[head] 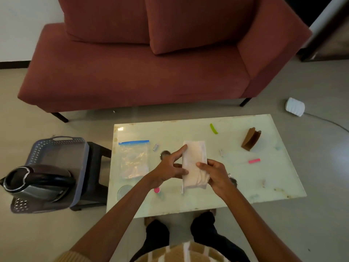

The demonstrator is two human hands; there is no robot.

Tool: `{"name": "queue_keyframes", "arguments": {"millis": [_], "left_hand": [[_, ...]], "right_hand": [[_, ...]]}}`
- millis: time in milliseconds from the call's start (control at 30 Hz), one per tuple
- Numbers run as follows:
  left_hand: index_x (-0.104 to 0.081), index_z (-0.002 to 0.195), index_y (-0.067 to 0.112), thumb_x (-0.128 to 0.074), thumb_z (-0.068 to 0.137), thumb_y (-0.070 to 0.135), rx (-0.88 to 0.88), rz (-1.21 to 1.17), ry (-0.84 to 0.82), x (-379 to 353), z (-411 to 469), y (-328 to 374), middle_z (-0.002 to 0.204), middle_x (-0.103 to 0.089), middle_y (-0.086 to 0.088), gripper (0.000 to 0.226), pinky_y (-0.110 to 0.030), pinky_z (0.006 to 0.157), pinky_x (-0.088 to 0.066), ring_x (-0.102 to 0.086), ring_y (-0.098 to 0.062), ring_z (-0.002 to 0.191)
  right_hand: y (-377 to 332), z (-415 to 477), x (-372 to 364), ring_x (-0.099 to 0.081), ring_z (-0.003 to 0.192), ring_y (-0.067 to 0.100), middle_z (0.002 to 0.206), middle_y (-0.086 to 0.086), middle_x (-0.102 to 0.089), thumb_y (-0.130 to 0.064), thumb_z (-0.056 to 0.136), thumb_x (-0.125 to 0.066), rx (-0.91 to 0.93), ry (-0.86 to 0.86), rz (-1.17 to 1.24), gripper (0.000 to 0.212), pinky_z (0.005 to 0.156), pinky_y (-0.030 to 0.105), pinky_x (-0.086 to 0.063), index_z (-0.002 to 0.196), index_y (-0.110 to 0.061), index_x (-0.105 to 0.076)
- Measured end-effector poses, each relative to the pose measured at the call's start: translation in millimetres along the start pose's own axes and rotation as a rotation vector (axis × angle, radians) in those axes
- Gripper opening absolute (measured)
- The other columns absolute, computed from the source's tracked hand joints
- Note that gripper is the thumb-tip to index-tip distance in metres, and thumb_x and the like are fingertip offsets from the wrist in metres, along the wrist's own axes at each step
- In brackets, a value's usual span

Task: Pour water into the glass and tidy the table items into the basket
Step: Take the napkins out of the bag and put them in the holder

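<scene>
A rust-red fabric sofa point(132, 82) fills the upper frame above a grey floor; below it stands a pale glass-topped table point(188, 129). At the centre of the frame, both bare forearms reach up from the lower edge and meet over the table around a pale flat packet point(192, 157). The left hand point(170, 167) grasps its left edge, index finger stretched toward the top corner and thumb on the face. The right hand point(215, 176) grips the lower right side, thumb laid across the front and fingers curled behind. Left of the packet lies a clear zip bag with a blue seal point(134, 159). At the left of the frame, a grey perforated plastic basket point(60, 138) sits on a dark stool point(96, 167), with a black-and-steel electric kettle point(35, 182) inside it.
</scene>
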State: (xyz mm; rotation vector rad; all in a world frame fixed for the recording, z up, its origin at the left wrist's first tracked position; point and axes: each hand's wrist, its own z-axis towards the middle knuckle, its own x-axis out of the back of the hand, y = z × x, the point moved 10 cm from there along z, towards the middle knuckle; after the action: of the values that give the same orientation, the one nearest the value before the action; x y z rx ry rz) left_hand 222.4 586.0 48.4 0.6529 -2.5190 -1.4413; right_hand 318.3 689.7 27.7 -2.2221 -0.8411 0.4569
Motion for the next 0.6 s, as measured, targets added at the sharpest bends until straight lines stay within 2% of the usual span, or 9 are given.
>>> {"name": "queue_keyframes", "arguments": {"millis": [67,200,300,367,433,467,533,600], "left_hand": [[-0.024,0.145,0.033,-0.064,0.086,0.008,0.028,-0.111,0.002,-16.5,18.7,2.0,0.131,-0.044,0.008,0.075,-0.024,0.073,-0.057,-0.061,-0.006,0.101],[-0.04,0.136,0.03,-0.059,0.09,0.021,0.095,-0.228,0.118,-46.7,69.6,5.1,0.128,-0.058,0.003,0.051,-0.036,0.091,-0.053,-0.062,-0.018,0.108],[-0.05,0.129,0.022,-0.053,0.093,0.021,0.154,-0.221,0.193,-77.0,116.2,1.7,0.122,-0.063,-0.001,0.036,-0.034,0.089,-0.051,-0.063,-0.018,0.1],[-0.053,0.125,0.018,-0.051,0.094,0.017,0.215,-0.213,0.221,-101.7,147.6,-10.8,0.114,-0.066,0.0,0.031,-0.028,0.082,-0.051,-0.064,-0.016,0.093],[-0.055,0.121,0.017,-0.049,0.094,0.015,0.271,-0.195,0.211,-126.8,176.7,-27.3,0.106,-0.066,0.003,0.028,-0.025,0.077,-0.051,-0.063,-0.013,0.087],[-0.056,0.119,0.018,-0.049,0.094,0.014,0.29,-0.184,0.194,-139.2,191.0,-35.3,0.105,-0.066,0.003,0.026,-0.024,0.076,-0.05,-0.063,-0.013,0.085],[-0.056,0.116,0.018,-0.047,0.094,0.013,0.308,-0.16,0.171,-157.5,218.6,-45.7,0.103,-0.066,0.003,0.024,-0.023,0.074,-0.049,-0.062,-0.012,0.082],[-0.057,0.114,0.017,-0.046,0.094,0.011,0.304,-0.141,0.19,-164.1,245.7,-51.5,0.1,-0.065,0.004,0.024,-0.021,0.07,-0.046,-0.061,-0.01,0.078]], "right_hand": [[-4.9,12.3,31.3,-0.064,0.087,0.031,0.096,0.014,-0.068,-0.003,0.078,-0.069,-0.014,0.053,0.036,0.016,0.069,0.036,-0.055,0.094,-0.003,-0.066],[-23.6,54.5,117.3,-0.062,0.083,0.029,0.09,0.014,-0.066,0.001,0.077,-0.068,-0.035,0.186,0.119,0.015,0.064,0.033,-0.052,0.091,0.001,-0.065],[-43.1,101.9,191.1,-0.057,0.083,0.026,0.088,0.013,-0.062,0.003,0.077,-0.067,0.008,0.311,0.086,0.016,0.064,0.032,-0.048,0.093,0.002,-0.063],[-51.7,138.9,238.6,-0.055,0.081,0.026,0.08,0.011,-0.06,0.001,0.076,-0.067,0.024,0.404,0.05,0.008,0.059,0.03,-0.047,0.081,-0.001,-0.061],[-58.0,176.4,280.6,-0.053,0.077,0.026,0.075,0.012,-0.06,-0.003,0.077,-0.068,0.024,0.509,-0.046,0.013,0.054,0.03,-0.046,0.071,-0.003,-0.056],[-61.8,195.2,298.4,-0.053,0.077,0.026,0.079,0.015,-0.062,-0.005,0.078,-0.067,0.03,0.557,-0.101,0.013,0.056,0.035,-0.05,0.072,-0.002,-0.057],[-69.7,230.2,325.7,-0.058,0.079,0.029,0.09,0.021,-0.066,-0.007,0.079,-0.067,0.05,0.625,-0.181,0.01,0.074,0.046,-0.055,0.076,-0.001,-0.059],[-75.7,261.7,342.6,-0.062,0.085,0.034,0.094,0.023,-0.067,-0.007,0.08,-0.065,0.076,0.657,-0.239,0.01,0.082,0.047,-0.054,0.078,0.002,-0.061]]}}
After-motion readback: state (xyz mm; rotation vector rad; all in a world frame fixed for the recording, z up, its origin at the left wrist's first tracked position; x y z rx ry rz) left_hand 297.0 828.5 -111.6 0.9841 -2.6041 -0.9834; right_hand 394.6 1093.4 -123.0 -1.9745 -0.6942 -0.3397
